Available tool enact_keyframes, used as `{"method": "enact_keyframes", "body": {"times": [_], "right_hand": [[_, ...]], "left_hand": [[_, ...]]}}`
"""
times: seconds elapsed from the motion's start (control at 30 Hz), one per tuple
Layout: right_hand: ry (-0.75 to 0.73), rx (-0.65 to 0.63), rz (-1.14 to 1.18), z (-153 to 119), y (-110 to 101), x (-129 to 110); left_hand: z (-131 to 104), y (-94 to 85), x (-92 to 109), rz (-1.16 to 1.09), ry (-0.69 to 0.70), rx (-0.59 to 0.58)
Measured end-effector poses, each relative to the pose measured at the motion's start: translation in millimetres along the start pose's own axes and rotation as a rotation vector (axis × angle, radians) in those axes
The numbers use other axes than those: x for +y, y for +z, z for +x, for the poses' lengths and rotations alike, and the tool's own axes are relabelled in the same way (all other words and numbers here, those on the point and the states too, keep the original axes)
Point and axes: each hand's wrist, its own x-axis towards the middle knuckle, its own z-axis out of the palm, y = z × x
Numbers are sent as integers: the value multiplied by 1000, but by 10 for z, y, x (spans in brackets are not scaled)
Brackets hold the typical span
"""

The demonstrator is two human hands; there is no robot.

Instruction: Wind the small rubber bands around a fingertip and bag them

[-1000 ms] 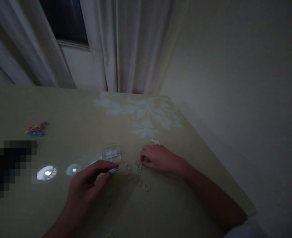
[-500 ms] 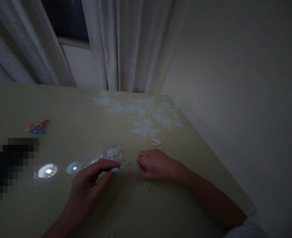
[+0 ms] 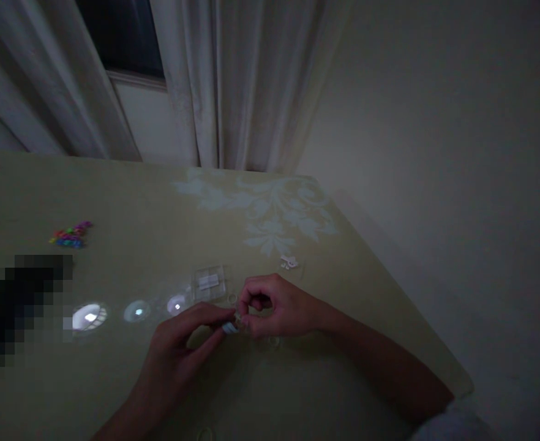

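Far left on the counter point(image 3: 127, 257): a heap of small bright pieces point(image 3: 71, 236), purple, green, orange and blue among them, well apart from your hands. Next, round light reflections point(image 3: 136, 311) in a row on the surface.

Your left hand point(image 3: 171, 352) reached in low, index finger and thumb brought close at the tips. A pale striped patch showed at the thumb tip; could not tell whether nail or held piece. Just beyond it lay a clear case point(image 3: 209, 282) with a white label. Near the bottom edge, a loose pale band point(image 3: 204, 435).

At centre your two hands met, fingertips touching or nearly so, over the small bands. Too dim to tell what, if anything, they gripped. One band point(image 3: 232, 298) lay just beyond the fingertips; another point(image 3: 273, 343) sat just below your right hand point(image 3: 283, 306), its thumb and index finger curled into a ring. Beyond that hand: a small white piece point(image 3: 289, 262).
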Motion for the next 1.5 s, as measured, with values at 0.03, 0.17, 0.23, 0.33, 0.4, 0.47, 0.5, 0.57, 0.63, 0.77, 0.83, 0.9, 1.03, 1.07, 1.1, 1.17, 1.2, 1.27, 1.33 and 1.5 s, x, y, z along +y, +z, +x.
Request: {"method": "enact_keyframes", "body": {"times": [0.03,0.17,0.23,0.33,0.4,0.47,0.5,0.57,0.63,0.77,0.83,0.9,1.03,1.07,1.1,1.17,1.2,1.27,1.33,1.5], "right_hand": [[19,-8,35,-2,8,5],[119,-53,148,-8,58,26],[153,-73,179,-6,74,22],[153,-105,152,4,13,-15],[111,-138,22,6,-91,-41],[88,-212,-198,-4,-208,-51],[101,-269,-322,-14,-256,-48],[169,-374,-544,-40,-310,-34],[230,-421,-686,-63,-309,-20],[243,-451,-745,-77,-251,-14],[228,-459,-748,-76,-238,-16],[229,-456,-761,-75,-231,-16],[244,-488,-801,-79,-199,-11],[245,-495,-807,-81,-188,-9],[249,-497,-809,-83,-179,-7],[252,-493,-808,-87,-170,-5],[246,-488,-805,-89,-171,-6],[226,-476,-798,-92,-175,-11],[213,-468,-797,-93,-172,-23],[237,-503,-818,-94,-135,-52]], "left_hand": [[0,2,-2,-6,-2,-3],[-12,9,-28,-20,-20,12],[-18,8,-40,-21,-9,-1],[-16,-1,-36,-12,2,-25],[-12,-12,-17,17,-2,16],[-12,-22,6,32,-7,75],[-13,-26,17,28,-21,95],[-15,-32,32,8,-63,105],[-15,-38,40,1,-96,103],[9,-53,44,5,-100,107],[28,-64,41,14,-73,113],[41,-74,36,22,-43,110],[39,-78,38,-3,-101,91],[37,-76,45,-14,-123,91],[35,-73,53,-25,-139,90],[34,-67,69,-44,-151,96],[35,-65,73,-51,-150,100],[38,-65,71,-53,-148,112],[43,-67,56,-40,-149,113],[56,-68,25,-15,-150,91]]}}
